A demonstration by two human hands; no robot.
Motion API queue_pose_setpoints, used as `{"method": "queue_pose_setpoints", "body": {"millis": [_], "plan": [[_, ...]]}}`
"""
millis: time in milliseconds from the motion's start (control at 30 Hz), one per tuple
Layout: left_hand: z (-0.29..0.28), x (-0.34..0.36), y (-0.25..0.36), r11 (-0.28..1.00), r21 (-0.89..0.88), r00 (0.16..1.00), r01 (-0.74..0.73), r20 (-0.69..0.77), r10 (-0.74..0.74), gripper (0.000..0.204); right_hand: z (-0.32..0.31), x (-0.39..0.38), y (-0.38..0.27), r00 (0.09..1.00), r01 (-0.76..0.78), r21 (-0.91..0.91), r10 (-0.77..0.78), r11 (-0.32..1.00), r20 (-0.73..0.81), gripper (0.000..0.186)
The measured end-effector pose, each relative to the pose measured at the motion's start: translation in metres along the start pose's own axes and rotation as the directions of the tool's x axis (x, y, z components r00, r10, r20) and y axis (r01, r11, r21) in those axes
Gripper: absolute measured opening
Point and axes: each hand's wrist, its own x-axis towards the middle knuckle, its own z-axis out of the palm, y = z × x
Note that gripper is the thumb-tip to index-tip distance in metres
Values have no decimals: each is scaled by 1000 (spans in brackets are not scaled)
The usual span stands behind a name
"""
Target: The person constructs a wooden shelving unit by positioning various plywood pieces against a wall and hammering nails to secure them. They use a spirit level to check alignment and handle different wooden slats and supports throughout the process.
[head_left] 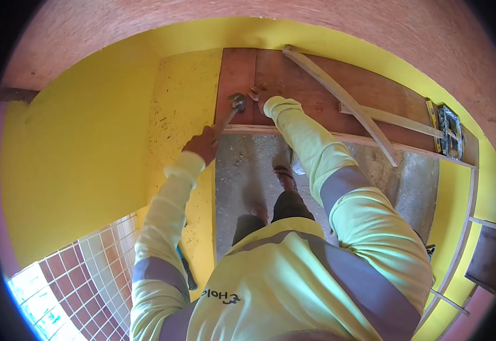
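Note:
My left hand [201,145] is closed around the handle of a hammer [225,122], whose metal head [237,102] is over the left part of a reddish-brown wooden board [240,74]. Just right of the hammer head, my right hand [259,98] rests at the board with its fingertips pinched; whatever is between them is too small to make out. A pale strip edges the board's near side [248,129].
Two loose wooden battens [339,99] cross on the board's right, beside a yellow level [433,126] and a speckled metal box-like tray [452,119]. Yellow panels [77,142] stand left, a white grid [88,273] lower left. My feet are on a concrete floor [242,176].

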Motion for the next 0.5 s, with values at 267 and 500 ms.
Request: {"method": "queue_pose_setpoints", "body": {"millis": [267, 500], "plan": [[-24, -41, 38, 986, -165, 995, -33, -99, 16, 33, 57, 65, 63, 978, 98, 321, -31, 942, -207, 48], [63, -199, -11, 849, -521, 949, 85, -219, -229, 32, 23, 27, 17, 969, 216, -495, -245, 841, 6, 48]]}}
